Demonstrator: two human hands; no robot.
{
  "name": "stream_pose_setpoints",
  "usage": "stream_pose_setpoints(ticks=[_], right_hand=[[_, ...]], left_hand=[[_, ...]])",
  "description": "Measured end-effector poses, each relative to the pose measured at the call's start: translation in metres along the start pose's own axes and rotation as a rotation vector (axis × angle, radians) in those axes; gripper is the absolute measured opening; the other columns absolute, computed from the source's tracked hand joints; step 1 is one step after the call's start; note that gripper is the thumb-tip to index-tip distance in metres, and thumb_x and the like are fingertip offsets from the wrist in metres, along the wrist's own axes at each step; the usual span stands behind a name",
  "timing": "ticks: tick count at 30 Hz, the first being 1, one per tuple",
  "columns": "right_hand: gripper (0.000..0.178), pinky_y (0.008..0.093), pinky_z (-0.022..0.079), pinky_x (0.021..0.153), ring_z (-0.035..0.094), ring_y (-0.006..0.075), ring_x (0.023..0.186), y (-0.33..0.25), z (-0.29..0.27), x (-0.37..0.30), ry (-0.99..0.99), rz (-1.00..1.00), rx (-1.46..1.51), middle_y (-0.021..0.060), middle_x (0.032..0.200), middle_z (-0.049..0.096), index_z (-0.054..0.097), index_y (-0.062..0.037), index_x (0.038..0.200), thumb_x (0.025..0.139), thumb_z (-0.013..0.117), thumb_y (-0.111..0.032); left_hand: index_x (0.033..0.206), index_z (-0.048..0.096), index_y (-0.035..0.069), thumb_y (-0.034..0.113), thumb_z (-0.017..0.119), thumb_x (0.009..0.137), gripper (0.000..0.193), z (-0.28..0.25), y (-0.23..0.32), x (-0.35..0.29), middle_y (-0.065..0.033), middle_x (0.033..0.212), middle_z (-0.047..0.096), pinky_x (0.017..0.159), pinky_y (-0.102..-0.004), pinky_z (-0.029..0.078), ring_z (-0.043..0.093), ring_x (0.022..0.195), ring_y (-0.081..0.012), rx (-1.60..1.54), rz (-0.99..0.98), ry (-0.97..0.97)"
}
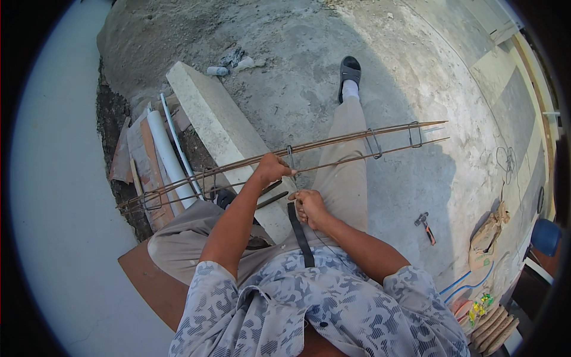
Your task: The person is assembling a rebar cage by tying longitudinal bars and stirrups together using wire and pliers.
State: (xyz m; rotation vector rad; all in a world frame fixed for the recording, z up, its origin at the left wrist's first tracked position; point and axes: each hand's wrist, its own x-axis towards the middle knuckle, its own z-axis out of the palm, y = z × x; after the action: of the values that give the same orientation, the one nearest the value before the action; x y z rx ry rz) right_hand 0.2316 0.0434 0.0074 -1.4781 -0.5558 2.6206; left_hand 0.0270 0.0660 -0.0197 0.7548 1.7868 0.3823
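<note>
The left hand is closed around one of the upper bars of a rusty rebar cage, gripping it just beside a wire stirrup that loops around the bars. The right hand sits just below and to the right of it, fingers curled together as if pinching something thin; a dark tool handle pokes out to the left beside it, but whether the fingers hold that tool or a strand of tie wire is too small to tell. The cage lies across the person's lap, running from lower left to upper right, with two more stirrups spaced along its far end above the concrete ground. The person sits on a brown board, wearing khaki trousers and a patterned blue-grey shirt, with one leg stretched forward to a black sandal over a white sock. A black strap hangs down the front of the shirt. To the left of the cage a pale concrete beam lies on the ground, and beside it a white pipe rests on stacked boards. To the right, well apart from the hands, a small hammer lies on the ground, and farther right a crumpled paper sack and blue hoses.
</note>
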Motion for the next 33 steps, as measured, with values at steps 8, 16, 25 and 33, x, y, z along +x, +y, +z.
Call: stream_pose_setpoints(ticks=[8, 16, 25, 33], right_hand=[[0.020, 0.0286, 0.029, 0.035, 0.033, 0.0088, 0.039, 0.001, 0.000, 0.004, 0.021, -0.002, -0.032, -0.0024, 0.055, 0.041, 0.063, -0.0020, 0.092, 0.097, 0.048, -0.015], [0.021, 0.0416, 0.047, 0.048, 0.057, 0.0272, 0.050, -0.013, -0.019, 0.013, 0.119, -0.528, -0.815, 0.0125, 0.064, 0.062, 0.067, 0.0017, 0.090, 0.092, 0.054, -0.015], [0.020, 0.0508, 0.053, 0.077, 0.069, 0.0386, 0.091, -0.122, -0.017, 0.028, 0.189, -0.823, -1.673, 0.0190, 0.087, 0.071, 0.070, -0.0030, 0.091, 0.092, 0.060, -0.021], [0.031, 0.0479, 0.054, 0.080, 0.069, 0.0387, 0.093, -0.113, -0.021, 0.072, 0.183, -0.477, -1.607, 0.0218, 0.090, 0.073, 0.074, -0.0029, 0.083, 0.092, 0.063, -0.031]], left_hand=[[0.077, 0.073, -0.005, 0.005, 0.087, 0.068, 0.020, 0.002, 0.007, -0.003, -0.0072, 0.072, 0.069, 0.052, -0.0297, 0.045, 0.056, 0.058, -0.0139, -0.231, -0.043, -0.038], [0.071, 0.069, -0.001, 0.001, 0.087, 0.067, 0.019, 0.014, 0.012, -0.008, -0.0056, 0.068, 0.066, 0.053, -0.0302, 0.043, 0.055, 0.058, -0.0131, -0.222, 0.009, 0.055], [0.072, 0.068, -0.002, 0.006, 0.084, 0.074, 0.018, 0.019, -0.003, -0.016, -0.0036, 0.065, 0.062, 0.056, -0.0320, 0.043, 0.052, 0.061, -0.0118, -0.102, 0.176, 0.169], [0.073, 0.070, -0.002, 0.014, 0.084, 0.073, 0.021, 0.021, -0.009, -0.021, -0.0060, 0.066, 0.065, 0.059, -0.0328, 0.046, 0.055, 0.062, -0.0125, -0.009, 0.281, 0.174]])
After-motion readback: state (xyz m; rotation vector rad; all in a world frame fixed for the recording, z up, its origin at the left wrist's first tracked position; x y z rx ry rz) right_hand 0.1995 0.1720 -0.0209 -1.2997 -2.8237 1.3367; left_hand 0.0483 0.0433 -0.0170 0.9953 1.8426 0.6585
